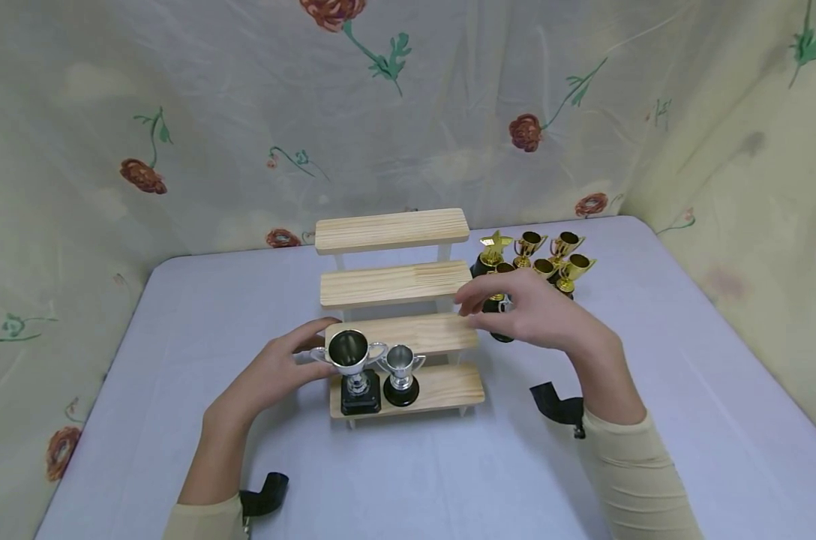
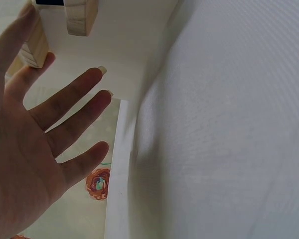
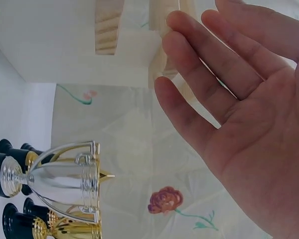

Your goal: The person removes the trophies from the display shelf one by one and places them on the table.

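Left grip (image 1: 280,371) and right grip (image 1: 532,309), wide and empty, flank the stand (image 1: 394,286); jostling it could topple silver trophies (image 1: 350,367) on its lowest step (image 1: 454,387).

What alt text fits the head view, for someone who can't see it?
A person's left hand and right hand flank a four-step wooden stand on a pale table. A large silver trophy and a smaller silver one stand on its lowest step; mostly gold trophies cluster to its right.
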The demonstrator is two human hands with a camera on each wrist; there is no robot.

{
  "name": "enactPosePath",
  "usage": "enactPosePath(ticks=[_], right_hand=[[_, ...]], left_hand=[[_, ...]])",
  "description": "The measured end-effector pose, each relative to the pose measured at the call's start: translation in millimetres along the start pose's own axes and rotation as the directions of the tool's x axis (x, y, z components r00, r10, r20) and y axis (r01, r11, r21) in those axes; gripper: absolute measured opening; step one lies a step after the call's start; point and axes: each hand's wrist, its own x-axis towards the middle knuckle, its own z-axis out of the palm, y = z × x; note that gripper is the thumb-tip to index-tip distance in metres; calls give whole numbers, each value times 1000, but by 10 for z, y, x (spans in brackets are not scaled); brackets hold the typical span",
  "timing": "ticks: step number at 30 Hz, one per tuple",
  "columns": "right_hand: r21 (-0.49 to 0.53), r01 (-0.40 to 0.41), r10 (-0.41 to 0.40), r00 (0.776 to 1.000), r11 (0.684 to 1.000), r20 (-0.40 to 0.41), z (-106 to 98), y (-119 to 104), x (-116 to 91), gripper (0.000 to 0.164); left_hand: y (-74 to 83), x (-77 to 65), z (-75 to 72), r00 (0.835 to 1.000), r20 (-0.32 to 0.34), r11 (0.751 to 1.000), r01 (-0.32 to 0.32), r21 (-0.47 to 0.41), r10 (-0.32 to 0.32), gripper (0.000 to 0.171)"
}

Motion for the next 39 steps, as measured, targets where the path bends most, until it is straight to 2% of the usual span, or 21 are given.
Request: enactPosePath(ticks=[7,17,27,39], right_hand=[[8,13,-13,999,1000,40,36,-46,20,25],[10,38,-39,998,999,44,62,-58,23,27],[38,94,-97,991,995,89,118,-93,46,28],[68,108,-115,988,992,103,161,-164,46,25]], left_hand=[[3,-6,0,1000,4,1000,6,-17,-6,63],[8,-5,-2,1000,7,1000,10,-21,-10,63],[-2,4,9,1000,-1,1000,11,-10,-11,65],[0,4,8,1000,-9,1000,14,-12,-14,61]])
